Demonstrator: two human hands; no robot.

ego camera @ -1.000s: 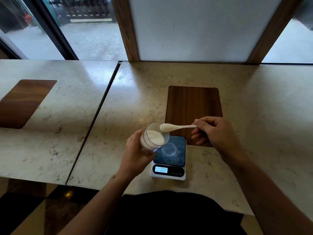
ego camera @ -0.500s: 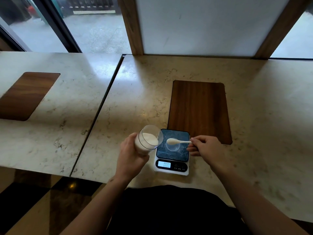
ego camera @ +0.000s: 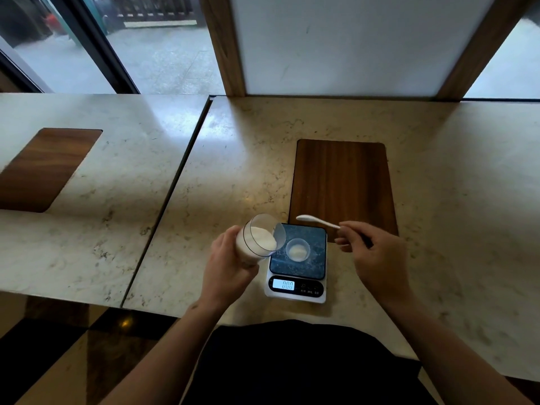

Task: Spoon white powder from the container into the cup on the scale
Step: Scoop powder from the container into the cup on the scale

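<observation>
A small digital scale (ego camera: 296, 283) with a dark top plate and a lit display sits on the marble counter near its front edge. A small clear cup (ego camera: 297, 249) stands on the plate with some white powder in its bottom. My left hand (ego camera: 226, 266) holds a clear container (ego camera: 261, 236) of white powder, tilted with its mouth toward the scale, just left of the cup. My right hand (ego camera: 377, 252) grips the handle of a white spoon (ego camera: 317, 221), whose bowl hovers above the scale's far edge.
A dark wooden inlay (ego camera: 342, 185) lies in the counter just behind the scale. A seam (ego camera: 175, 182) separates this counter from the left one, which has another wooden inlay (ego camera: 43, 168). A white panel with wooden posts and windows stand behind.
The spoon was over the cup half a second ago; it has now lifted up and back to the scale's far edge. White powder now lies in the cup. The container stays tilted.
</observation>
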